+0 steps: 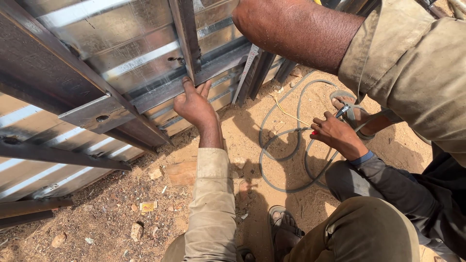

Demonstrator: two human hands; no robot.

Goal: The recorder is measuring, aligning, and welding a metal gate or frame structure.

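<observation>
Right forearm (301,34) crosses the top of view nearest the lens, its hand out of frame; fingers' state cannot be told.

Left hand (195,106), khaki sleeve, presses open, spread fingers (187,83) against the corrugated metal gate panel (131,53), where a dark steel upright (187,34) meets a cross bar (194,80). Panel silvery, ribbed, framed in rusty brown steel, standing on sandy ground (116,204). A co-worker's hand (336,133) holds a welding electrode holder (342,111) beside grey cable loops (281,145). Small yellow wrapper (147,206) lies in dirt.
</observation>
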